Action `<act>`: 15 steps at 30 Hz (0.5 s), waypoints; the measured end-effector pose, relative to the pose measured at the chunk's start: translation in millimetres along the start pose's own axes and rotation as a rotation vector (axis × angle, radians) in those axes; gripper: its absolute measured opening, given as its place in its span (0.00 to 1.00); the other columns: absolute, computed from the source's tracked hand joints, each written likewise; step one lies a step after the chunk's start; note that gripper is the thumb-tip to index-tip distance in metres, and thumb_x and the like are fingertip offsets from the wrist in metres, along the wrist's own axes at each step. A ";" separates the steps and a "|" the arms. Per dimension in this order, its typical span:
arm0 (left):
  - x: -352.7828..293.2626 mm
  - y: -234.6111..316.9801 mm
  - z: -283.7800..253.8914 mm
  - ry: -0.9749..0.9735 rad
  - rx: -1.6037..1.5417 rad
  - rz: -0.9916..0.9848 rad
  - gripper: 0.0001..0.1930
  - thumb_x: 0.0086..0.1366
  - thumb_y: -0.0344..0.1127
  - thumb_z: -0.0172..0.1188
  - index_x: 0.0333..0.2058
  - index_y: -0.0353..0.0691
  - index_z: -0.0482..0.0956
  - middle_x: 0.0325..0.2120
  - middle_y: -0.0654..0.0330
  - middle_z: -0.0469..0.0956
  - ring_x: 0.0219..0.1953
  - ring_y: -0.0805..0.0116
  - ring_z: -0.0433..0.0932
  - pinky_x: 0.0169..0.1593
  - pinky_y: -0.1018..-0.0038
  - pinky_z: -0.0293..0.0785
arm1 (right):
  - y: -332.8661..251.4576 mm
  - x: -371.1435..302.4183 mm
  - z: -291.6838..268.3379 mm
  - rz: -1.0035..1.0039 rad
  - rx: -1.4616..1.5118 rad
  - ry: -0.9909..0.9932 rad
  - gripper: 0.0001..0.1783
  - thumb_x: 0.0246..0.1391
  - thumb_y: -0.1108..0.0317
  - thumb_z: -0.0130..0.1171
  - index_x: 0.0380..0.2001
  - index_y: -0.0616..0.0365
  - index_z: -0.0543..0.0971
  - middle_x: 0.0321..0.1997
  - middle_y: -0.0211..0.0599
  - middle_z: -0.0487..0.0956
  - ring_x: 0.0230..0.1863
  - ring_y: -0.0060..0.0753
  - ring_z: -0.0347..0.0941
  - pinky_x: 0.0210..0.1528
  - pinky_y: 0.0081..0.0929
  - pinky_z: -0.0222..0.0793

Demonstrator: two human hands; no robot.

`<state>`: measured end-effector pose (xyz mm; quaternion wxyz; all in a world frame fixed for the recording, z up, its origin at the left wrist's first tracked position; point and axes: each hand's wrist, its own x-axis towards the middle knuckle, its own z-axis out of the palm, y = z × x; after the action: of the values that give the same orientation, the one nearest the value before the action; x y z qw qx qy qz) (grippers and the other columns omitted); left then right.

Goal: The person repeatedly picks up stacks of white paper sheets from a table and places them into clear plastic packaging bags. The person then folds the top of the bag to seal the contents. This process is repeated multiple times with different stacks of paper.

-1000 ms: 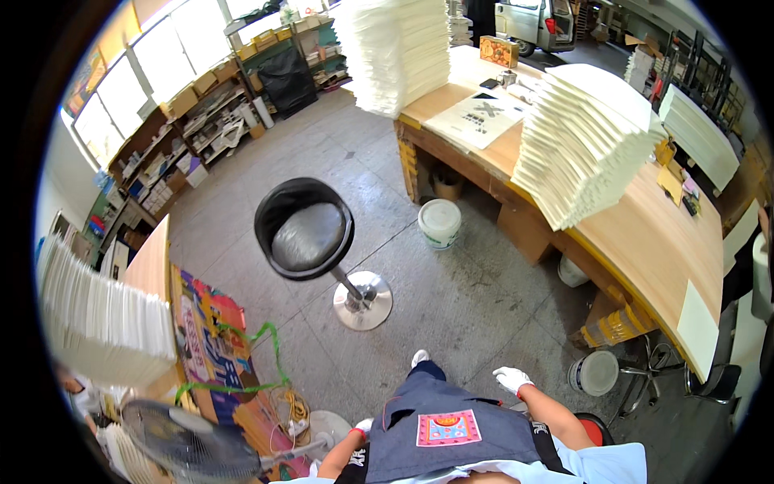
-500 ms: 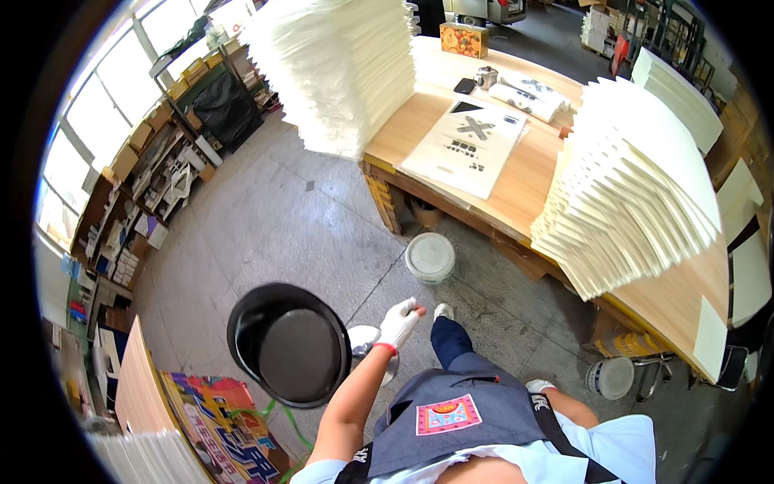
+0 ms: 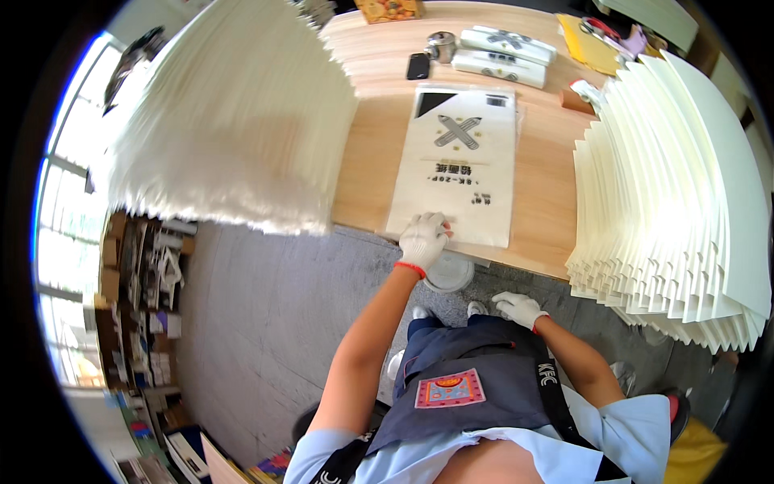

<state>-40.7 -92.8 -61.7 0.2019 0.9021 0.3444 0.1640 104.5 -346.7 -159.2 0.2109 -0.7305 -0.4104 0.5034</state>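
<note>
Left hand: the gloved left hand (image 3: 423, 239) is now at the near side of the flat packet, by its left corner. Half a second earlier it is in the air above the floor, away from the desk. Its fingers are half bent and touch the packet; I cannot tell if they pinch its edge or only rest on it.
Printed packet: the white packet (image 3: 468, 173) with crossed pencils on it lies flat, its near edge along the front edge of the desk (image 3: 544, 185). It seems not moved from this place.
Right hand: the gloved right hand (image 3: 520, 310) hangs before the apron (image 3: 516, 387), short of the front edge, loosely open; I see nothing in it.
Body: the person is now close to the front edge, while before there is floor between.
Meaning: I judge that the walking part is over and the handling of the packet is beginning, with one hand only.
Paper stacks: a tall stack (image 3: 242, 137) is left of the packet, and a stack of folded sheets (image 3: 661, 210) is to its right, both apart from it.
Far side: a phone (image 3: 418, 66), a metal pot (image 3: 441, 47) and two rolled packets (image 3: 504, 56) are beyond the packet, toward the far edge.
</note>
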 end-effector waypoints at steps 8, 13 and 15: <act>91.5 -43.8 -1.8 -0.570 -0.009 0.226 0.07 0.48 0.41 0.62 0.26 0.49 0.82 0.31 0.57 0.77 0.37 0.56 0.75 0.42 0.62 0.70 | -54.6 -28.3 34.4 0.123 0.302 0.410 0.15 0.57 0.63 0.51 0.47 0.50 0.77 0.33 0.35 0.80 0.33 0.25 0.77 0.39 0.23 0.71; 83.9 -46.3 8.5 -0.403 -0.016 0.537 0.07 0.50 0.41 0.59 0.26 0.50 0.82 0.30 0.60 0.77 0.37 0.58 0.75 0.41 0.63 0.71 | -97.8 -12.0 80.6 0.199 0.669 0.619 0.15 0.59 0.67 0.48 0.47 0.57 0.76 0.34 0.33 0.79 0.33 0.21 0.75 0.37 0.19 0.71; 94.1 -47.6 10.5 -0.538 -0.045 0.509 0.08 0.51 0.42 0.57 0.27 0.49 0.82 0.31 0.60 0.78 0.37 0.57 0.75 0.41 0.63 0.71 | -127.0 -3.0 90.8 0.169 0.759 0.674 0.14 0.59 0.66 0.49 0.46 0.58 0.76 0.35 0.33 0.79 0.34 0.22 0.75 0.38 0.19 0.71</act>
<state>4.1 1.7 -78.7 0.2578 0.9650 0.0400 -0.0267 -27.7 -285.8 -102.7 0.5405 -0.7548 -0.0473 0.3687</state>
